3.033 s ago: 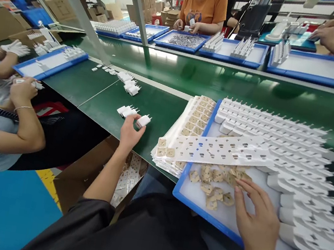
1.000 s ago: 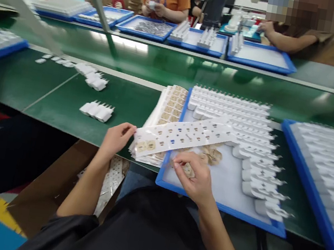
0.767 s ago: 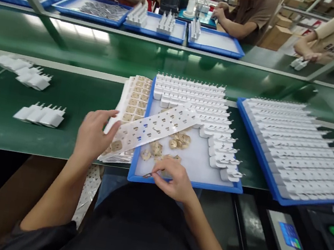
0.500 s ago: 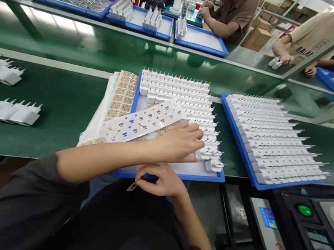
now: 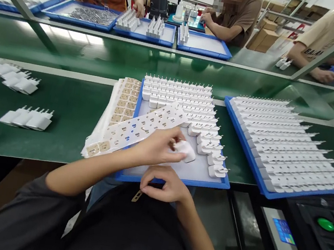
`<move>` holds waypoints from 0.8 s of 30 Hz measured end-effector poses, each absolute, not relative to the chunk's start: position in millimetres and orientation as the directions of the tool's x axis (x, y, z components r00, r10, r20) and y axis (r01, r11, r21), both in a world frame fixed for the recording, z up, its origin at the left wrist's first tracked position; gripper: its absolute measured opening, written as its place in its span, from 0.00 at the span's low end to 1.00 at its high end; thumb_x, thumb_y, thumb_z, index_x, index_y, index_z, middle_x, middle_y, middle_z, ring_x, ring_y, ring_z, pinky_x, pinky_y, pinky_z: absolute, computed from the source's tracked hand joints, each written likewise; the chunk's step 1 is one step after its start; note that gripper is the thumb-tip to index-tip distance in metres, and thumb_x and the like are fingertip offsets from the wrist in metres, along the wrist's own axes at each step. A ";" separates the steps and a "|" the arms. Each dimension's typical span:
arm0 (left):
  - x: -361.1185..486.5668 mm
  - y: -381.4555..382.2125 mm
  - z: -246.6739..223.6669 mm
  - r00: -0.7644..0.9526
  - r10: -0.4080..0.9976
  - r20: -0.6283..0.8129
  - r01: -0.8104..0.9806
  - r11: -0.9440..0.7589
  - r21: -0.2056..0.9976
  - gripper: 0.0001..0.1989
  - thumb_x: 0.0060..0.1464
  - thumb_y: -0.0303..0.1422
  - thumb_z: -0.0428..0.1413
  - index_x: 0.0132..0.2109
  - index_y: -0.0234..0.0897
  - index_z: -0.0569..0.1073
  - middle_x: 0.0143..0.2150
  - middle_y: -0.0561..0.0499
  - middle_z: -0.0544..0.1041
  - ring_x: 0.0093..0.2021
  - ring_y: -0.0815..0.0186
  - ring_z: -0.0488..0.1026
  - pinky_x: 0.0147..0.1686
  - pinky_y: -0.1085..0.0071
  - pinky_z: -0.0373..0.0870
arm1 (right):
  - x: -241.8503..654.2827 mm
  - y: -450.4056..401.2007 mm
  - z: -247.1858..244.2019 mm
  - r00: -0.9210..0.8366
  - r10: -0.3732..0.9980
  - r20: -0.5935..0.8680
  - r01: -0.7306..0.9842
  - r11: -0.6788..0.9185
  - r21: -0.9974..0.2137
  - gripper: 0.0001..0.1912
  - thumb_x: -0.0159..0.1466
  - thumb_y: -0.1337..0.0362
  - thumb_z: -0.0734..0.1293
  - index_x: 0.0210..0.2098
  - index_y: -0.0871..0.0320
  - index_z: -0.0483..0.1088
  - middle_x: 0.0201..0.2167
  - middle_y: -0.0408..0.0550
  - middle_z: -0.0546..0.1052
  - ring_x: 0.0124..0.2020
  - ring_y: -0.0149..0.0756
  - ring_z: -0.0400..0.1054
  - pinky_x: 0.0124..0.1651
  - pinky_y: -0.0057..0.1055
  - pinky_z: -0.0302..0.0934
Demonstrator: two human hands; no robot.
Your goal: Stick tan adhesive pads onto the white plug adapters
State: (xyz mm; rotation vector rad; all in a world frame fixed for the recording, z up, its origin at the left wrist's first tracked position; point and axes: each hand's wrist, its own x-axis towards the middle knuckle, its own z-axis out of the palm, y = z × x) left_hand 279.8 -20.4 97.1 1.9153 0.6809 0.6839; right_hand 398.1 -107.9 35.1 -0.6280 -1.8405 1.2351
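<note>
My left hand (image 5: 161,146) is closed on a white plug adapter (image 5: 188,151), just over the bare part of the blue tray (image 5: 173,180). Below it, close to my body, my right hand (image 5: 167,185) pinches a small tan sticker (image 5: 136,196) with holes in it. Rows of white plug adapters (image 5: 177,90), pins up, fill the back and right side of this tray. A white backing sheet (image 5: 149,124) with cut-outs lies slantwise over the tray's left edge, two tan stickers still at its lower end.
More sticker sheets (image 5: 126,100) are stacked left of the tray. A second blue tray (image 5: 240,148) full of adapters stands at right, near a control box with a green button (image 5: 326,224). Loose adapters (image 5: 29,118) lie at left. People work beyond the green belt.
My left hand has drawn back left from the adapter rows with an adapter in its fingers. My right hand keeps its pinch on the tan sticker. The view has shifted slightly.
</note>
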 end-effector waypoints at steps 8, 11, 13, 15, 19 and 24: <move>192.5 -57.2 43.7 0.449 0.891 -0.059 -0.286 0.206 0.936 0.22 0.49 0.42 0.69 0.48 0.41 0.73 0.44 0.48 0.80 0.43 0.60 0.78 0.43 0.67 0.73 | 393.2 -103.3 38.5 -0.303 0.828 0.473 -0.307 0.385 -0.870 0.02 0.64 0.67 0.71 0.36 0.54 0.74 0.30 0.45 0.78 0.35 0.37 0.76 0.41 0.36 0.72; 189.2 -67.7 30.2 0.444 0.895 0.034 -0.241 0.083 0.967 0.17 0.54 0.41 0.66 0.49 0.40 0.76 0.48 0.46 0.81 0.50 0.57 0.78 0.51 0.64 0.73 | 391.3 -103.0 37.9 -0.301 0.853 0.426 -0.277 0.349 -0.895 0.02 0.64 0.67 0.71 0.36 0.53 0.75 0.30 0.45 0.78 0.33 0.36 0.75 0.39 0.34 0.71; 189.1 -71.9 29.0 0.427 0.897 0.117 -0.157 -0.054 0.986 0.18 0.57 0.39 0.64 0.53 0.41 0.76 0.54 0.44 0.79 0.56 0.55 0.76 0.56 0.61 0.71 | 390.9 -103.3 36.4 -0.305 0.865 0.399 -0.256 0.329 -0.909 0.02 0.64 0.67 0.71 0.36 0.52 0.75 0.31 0.45 0.79 0.33 0.36 0.75 0.38 0.34 0.71; 189.4 -74.3 30.3 0.384 0.903 0.193 -0.019 -0.201 0.979 0.20 0.56 0.37 0.65 0.55 0.41 0.75 0.56 0.43 0.79 0.58 0.54 0.75 0.58 0.59 0.70 | 391.0 -103.7 35.8 -0.311 0.868 0.388 -0.233 0.326 -0.916 0.03 0.64 0.67 0.71 0.37 0.52 0.76 0.31 0.45 0.79 0.34 0.37 0.75 0.40 0.35 0.71; 190.9 -76.6 28.0 0.319 0.891 0.322 0.119 -0.375 0.919 0.23 0.54 0.33 0.67 0.56 0.43 0.75 0.52 0.45 0.81 0.53 0.56 0.78 0.55 0.62 0.73 | 393.7 -106.9 41.1 -0.360 0.870 0.338 -0.195 0.284 -0.939 0.03 0.64 0.67 0.71 0.36 0.51 0.76 0.30 0.45 0.79 0.34 0.38 0.75 0.41 0.37 0.70; 192.4 -77.2 20.8 0.372 0.791 0.486 -0.003 -0.523 0.852 0.26 0.56 0.30 0.66 0.61 0.45 0.71 0.59 0.43 0.79 0.58 0.56 0.78 0.57 0.60 0.74 | 395.3 -115.9 50.1 -0.216 0.952 0.215 -0.224 0.166 -0.960 0.02 0.65 0.65 0.71 0.37 0.51 0.76 0.30 0.43 0.77 0.32 0.34 0.72 0.37 0.32 0.67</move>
